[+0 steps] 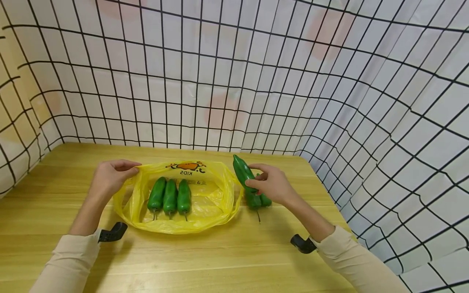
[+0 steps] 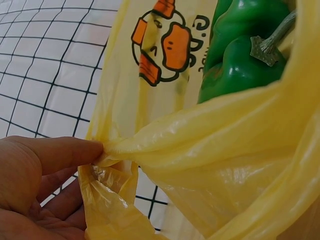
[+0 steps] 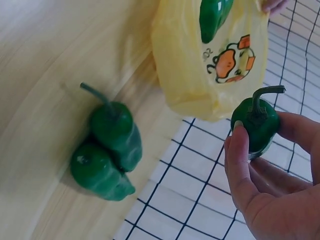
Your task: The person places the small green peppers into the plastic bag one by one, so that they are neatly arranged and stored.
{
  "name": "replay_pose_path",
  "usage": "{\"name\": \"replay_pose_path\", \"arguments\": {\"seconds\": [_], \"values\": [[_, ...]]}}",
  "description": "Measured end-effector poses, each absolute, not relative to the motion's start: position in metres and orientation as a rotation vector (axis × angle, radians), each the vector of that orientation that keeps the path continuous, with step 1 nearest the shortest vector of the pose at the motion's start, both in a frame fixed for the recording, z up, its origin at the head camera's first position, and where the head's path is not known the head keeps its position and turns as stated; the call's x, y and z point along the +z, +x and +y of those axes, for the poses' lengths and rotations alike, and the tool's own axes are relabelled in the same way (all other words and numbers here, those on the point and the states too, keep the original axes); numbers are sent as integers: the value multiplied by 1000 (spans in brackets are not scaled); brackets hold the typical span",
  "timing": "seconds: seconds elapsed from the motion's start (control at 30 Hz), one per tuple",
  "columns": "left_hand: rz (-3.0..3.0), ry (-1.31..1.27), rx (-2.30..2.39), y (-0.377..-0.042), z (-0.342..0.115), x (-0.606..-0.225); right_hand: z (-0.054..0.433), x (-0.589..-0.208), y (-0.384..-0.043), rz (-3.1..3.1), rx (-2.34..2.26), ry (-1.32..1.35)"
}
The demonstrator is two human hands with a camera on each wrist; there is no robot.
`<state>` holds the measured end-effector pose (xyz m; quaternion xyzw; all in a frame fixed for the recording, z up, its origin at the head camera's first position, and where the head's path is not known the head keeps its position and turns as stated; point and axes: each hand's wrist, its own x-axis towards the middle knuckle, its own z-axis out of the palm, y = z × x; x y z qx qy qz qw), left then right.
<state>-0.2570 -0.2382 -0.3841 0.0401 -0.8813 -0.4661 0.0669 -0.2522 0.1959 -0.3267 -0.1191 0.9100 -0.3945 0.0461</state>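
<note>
Left hand (image 1: 112,176) is pinching bag (image 1: 172,227) rim, likely for spreading its mouth, while right hand (image 1: 274,184) is gripping pepper (image 1: 242,169).

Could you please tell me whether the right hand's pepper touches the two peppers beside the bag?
Apart: the right wrist view shows a wide gap between the held pepper and the two loose peppers.

The bag (image 1: 220,179) is thin, crinkled plastic with a gloss. Inside the bag, the peppers (image 1: 170,197) look smooth and shiny, their stems (image 2: 265,51) matt and rough. Under the bag, the table (image 1: 205,260) is smooth, wood-grained, softly shiny. Behind the bag, the wall sheet (image 1: 165,106) looks like plastic; either side of the bag, the sleeves (image 1: 75,258) are matt cloth
</note>
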Motion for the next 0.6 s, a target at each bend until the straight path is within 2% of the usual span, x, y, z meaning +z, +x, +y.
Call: {"name": "replay_pose_path", "arguments": {"seconds": [0.6], "values": [[-2653, 114, -1395, -257, -238, -384, 172, -323, -244, 2678, -1216, -393]]}}
